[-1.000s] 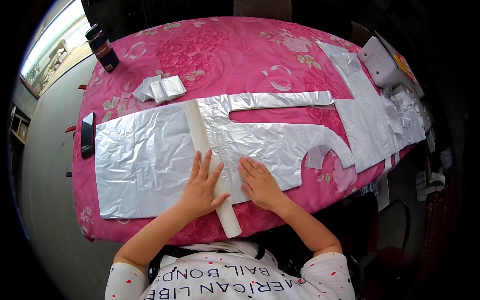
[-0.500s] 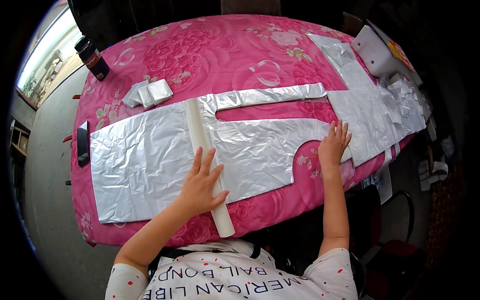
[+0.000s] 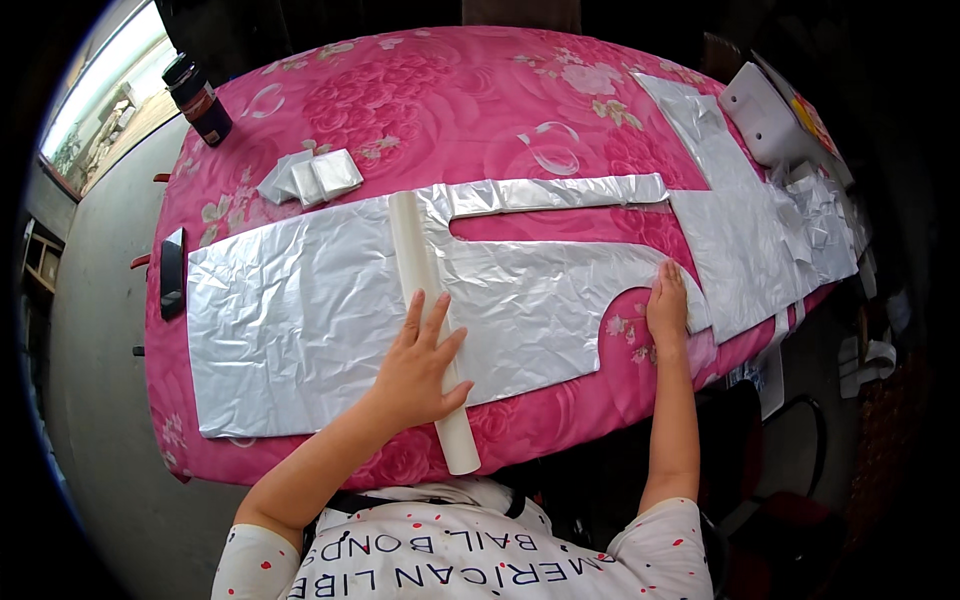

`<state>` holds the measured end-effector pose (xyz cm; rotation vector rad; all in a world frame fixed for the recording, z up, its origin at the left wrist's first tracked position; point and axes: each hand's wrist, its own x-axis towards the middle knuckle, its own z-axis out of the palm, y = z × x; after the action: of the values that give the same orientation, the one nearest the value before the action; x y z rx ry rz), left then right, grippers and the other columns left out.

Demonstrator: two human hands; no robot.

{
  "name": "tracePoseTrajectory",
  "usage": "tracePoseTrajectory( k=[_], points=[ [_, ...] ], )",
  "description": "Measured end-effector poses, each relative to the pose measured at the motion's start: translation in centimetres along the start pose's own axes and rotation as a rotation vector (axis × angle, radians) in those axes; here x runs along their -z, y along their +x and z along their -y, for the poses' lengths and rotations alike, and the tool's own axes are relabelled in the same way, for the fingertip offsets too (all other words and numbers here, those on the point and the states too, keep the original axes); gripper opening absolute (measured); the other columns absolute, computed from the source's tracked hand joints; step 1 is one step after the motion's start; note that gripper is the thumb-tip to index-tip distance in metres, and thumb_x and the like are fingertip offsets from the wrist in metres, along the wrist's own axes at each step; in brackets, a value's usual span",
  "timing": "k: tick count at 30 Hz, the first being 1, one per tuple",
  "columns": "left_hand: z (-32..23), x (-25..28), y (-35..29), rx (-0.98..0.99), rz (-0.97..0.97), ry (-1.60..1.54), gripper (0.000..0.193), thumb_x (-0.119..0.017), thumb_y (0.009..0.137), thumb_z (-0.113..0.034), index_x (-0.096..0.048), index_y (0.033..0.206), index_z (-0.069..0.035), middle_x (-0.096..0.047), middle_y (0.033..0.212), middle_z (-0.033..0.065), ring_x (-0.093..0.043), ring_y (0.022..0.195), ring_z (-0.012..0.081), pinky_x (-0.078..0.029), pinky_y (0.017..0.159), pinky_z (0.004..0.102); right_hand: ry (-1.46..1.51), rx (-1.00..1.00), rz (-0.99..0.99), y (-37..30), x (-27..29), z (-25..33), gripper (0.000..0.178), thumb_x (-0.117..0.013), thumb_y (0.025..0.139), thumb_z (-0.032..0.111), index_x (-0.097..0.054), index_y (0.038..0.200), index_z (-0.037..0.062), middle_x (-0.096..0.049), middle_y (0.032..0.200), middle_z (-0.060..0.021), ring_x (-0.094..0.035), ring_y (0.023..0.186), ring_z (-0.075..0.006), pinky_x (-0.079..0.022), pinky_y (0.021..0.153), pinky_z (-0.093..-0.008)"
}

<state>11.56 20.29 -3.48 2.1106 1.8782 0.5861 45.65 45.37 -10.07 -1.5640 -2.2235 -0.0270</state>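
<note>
A thin, silvery-white plastic sheet point(image 3: 285, 320), cut like an apron with a long slot and a curved notch, lies spread across the table. Over its middle lies a pale tube point(image 3: 412, 250), its near end reaching past the sheet. My left hand point(image 3: 420, 360) rests across this tube with fingers spread, not wrapped round it. At the curved strap end of the sheet, my right hand point(image 3: 668, 305) lies flat, fingers stretched out and close together. A further plastic sheet point(image 3: 740, 240) lies to the right of that hand.
Small folded plastic packets point(image 3: 312, 177) lie beyond the sheet. A dark jar point(image 3: 198, 102) and a black oblong object point(image 3: 173, 275) are at the left edge. A white container point(image 3: 765, 115) and crumpled plastic point(image 3: 820, 215) stand at the right. A pink floral cloth point(image 3: 420, 110) covers the table.
My right hand has moved down along the strap end and its fingers have come together. My left hand stays on the tube. The whole view has shifted slightly.
</note>
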Motion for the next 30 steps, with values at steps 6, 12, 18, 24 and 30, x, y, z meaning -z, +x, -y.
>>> tracePoseTrajectory(
  k=[6,12,18,24,30],
  points=[
    [0.1,-0.2,0.0,-0.014,-0.017,0.003,0.06,-0.064,0.072,-0.035,-0.054,0.122,-0.004,-0.021,0.145,0.0229,-0.006,0.135,0.0483,-0.023,0.107,0.0503,-0.037,0.039,-0.135,0.4,1.7,0.1,0.01,-0.059,0.078,0.006,-0.063,0.086,0.0017,-0.063,0.099,-0.0131,-0.057,0.096,-0.0293,-0.041,0.088,-0.039],
    [0.2,-0.3,0.0,-0.026,-0.025,-0.008,0.06,-0.065,0.072,-0.035,-0.053,0.123,-0.004,-0.021,0.146,0.0201,-0.005,0.136,0.0464,-0.022,0.108,0.0503,0.128,0.224,-0.233,-0.5,7.3,10.1,0.023,-0.07,0.063,0.004,-0.047,0.062,0.0041,-0.061,0.08,-0.0099,-0.056,0.077,-0.0283,-0.042,0.077,-0.0368],
    [-0.7,0.4,-2.0,0.127,-0.145,-0.498,0.056,-0.058,0.083,-0.033,-0.045,0.128,-0.002,-0.042,0.133,0.0186,-0.034,0.127,0.0346,-0.031,0.103,0.0453,1.074,0.039,0.512,-7.7,8.1,23.9,0.019,-0.068,0.073,0.008,-0.053,0.084,0.002,-0.06,0.094,-0.0101,-0.057,0.089,-0.0173,-0.044,0.081,-0.0281],
    [1.9,1.6,-5.9,0.679,-0.073,-1.602,0.044,-0.054,0.092,-0.031,-0.046,0.124,-0.002,-0.057,0.113,0.007,-0.057,0.099,0.0123,-0.047,0.082,0.0269,0.731,0.805,0.428,-10.3,12.6,30.5,0.042,-0.063,0.075,0.007,-0.055,0.116,0.0021,-0.051,0.123,-0.0166,-0.053,0.106,-0.033,-0.042,0.091,-0.0375],
    [3.0,0.7,-7.6,0.786,0.035,-1.77,0.051,-0.056,0.09,-0.031,-0.042,0.126,0.002,-0.059,0.109,0.0098,-0.056,0.101,0.0155,-0.046,0.087,0.0308,1.237,1.042,0.238,-9.4,24.7,32.9,0.015,-0.06,0.081,0.015,-0.067,0.093,0.0083,-0.066,0.083,-0.0086,-0.063,0.075,-0.0232,-0.048,0.074,-0.0284]
  ],
)
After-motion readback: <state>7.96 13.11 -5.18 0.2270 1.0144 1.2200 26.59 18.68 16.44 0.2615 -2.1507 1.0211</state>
